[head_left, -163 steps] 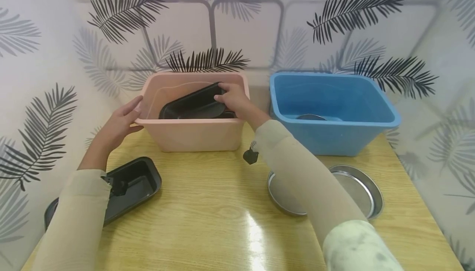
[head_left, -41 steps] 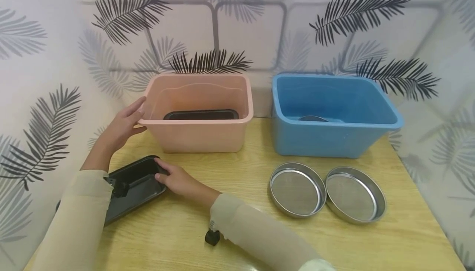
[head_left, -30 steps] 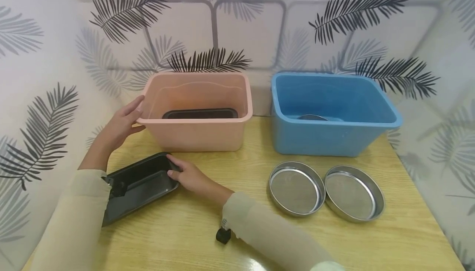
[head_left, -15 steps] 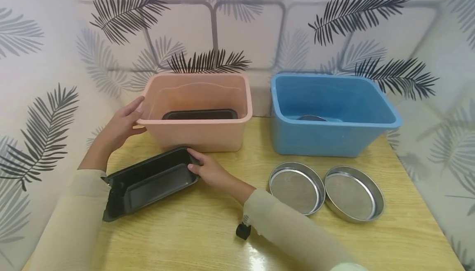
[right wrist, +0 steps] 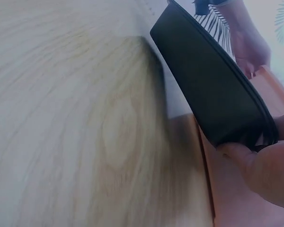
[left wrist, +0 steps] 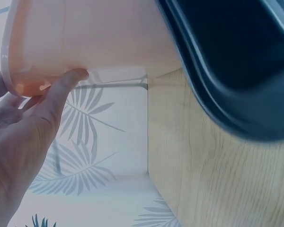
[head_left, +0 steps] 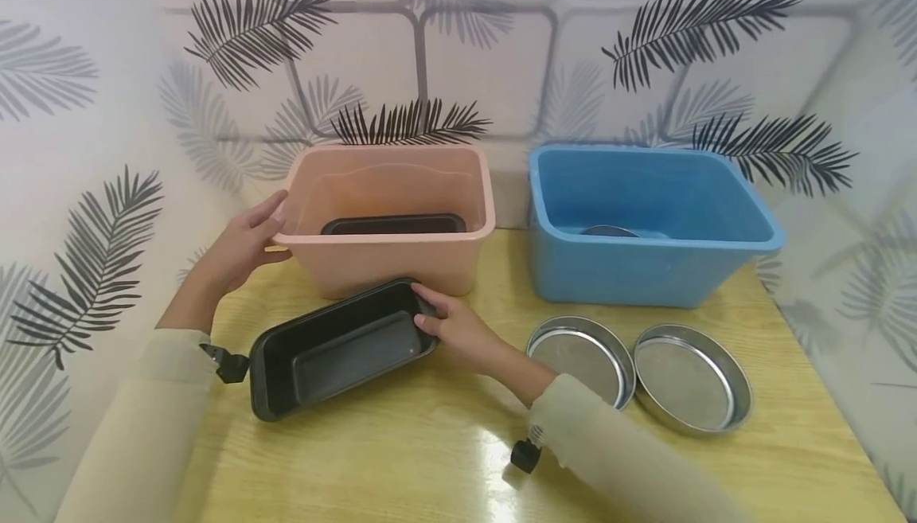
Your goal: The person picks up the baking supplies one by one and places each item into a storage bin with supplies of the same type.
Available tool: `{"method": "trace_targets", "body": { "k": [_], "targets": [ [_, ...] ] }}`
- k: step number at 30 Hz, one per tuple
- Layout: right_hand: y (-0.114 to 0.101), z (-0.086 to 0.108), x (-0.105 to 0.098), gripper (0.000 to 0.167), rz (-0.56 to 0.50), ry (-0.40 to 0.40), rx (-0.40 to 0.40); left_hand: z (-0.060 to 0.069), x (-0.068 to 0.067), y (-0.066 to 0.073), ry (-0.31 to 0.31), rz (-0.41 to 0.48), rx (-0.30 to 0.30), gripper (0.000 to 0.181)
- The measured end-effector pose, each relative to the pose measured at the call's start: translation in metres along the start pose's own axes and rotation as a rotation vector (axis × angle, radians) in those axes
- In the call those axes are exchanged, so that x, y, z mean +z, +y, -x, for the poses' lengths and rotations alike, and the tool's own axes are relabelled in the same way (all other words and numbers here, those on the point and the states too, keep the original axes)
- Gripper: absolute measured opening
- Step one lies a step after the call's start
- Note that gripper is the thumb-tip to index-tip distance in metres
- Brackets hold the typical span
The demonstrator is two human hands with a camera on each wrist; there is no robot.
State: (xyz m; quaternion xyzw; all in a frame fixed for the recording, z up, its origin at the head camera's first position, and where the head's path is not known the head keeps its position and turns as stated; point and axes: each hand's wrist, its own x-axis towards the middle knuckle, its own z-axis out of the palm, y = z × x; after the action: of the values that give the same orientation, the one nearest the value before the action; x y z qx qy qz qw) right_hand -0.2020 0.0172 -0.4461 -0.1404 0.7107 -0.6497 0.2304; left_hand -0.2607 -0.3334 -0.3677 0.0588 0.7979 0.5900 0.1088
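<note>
A black loaf pan [head_left: 351,356] hangs tilted over the table in front of the peach plastic bin [head_left: 387,264]. My right hand [head_left: 469,336] pinches its right end, thumb on one side of the wall. In the right wrist view the pan [right wrist: 203,80] is off the wood, its shadow below. My left hand [head_left: 239,252] grips the bin's left rim; the left wrist view shows the hand [left wrist: 31,137] with its thumb along the outer wall. Inside the bin lies another dark pan [head_left: 394,225], mostly hidden by the front wall.
A blue plastic bin [head_left: 652,268] stands to the right, with part of a round metal edge [head_left: 609,231] showing inside. Two round metal pans [head_left: 691,380] lie before it; my right forearm partly covers the left one. A patterned wall [head_left: 494,69] rises behind.
My right hand came out of the peach bin, took hold of the loaf pan at the left, and has carried it rightward and up off the table. My left hand has stayed on the rim.
</note>
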Motion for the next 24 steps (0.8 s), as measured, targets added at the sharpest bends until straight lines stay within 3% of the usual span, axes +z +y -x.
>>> {"method": "trace_targets", "body": {
  "k": [9, 17, 24],
  "targets": [
    [-0.020, 0.017, -0.024, 0.059, -0.027, 0.022, 0.047, -0.001, -0.002, -0.002, 0.005, -0.017, 0.009, 0.065],
    [-0.044, 0.031, -0.041, 0.060, -0.007, -0.027, -0.024, 0.001, -0.001, 0.000, 0.018, -0.014, -0.006, 0.066],
    [-0.070, 0.046, -0.053, 0.060, 0.079, 0.014, -0.037, 0.001, 0.001, 0.001, 0.016, -0.016, 0.011, 0.067]
  ]
}}
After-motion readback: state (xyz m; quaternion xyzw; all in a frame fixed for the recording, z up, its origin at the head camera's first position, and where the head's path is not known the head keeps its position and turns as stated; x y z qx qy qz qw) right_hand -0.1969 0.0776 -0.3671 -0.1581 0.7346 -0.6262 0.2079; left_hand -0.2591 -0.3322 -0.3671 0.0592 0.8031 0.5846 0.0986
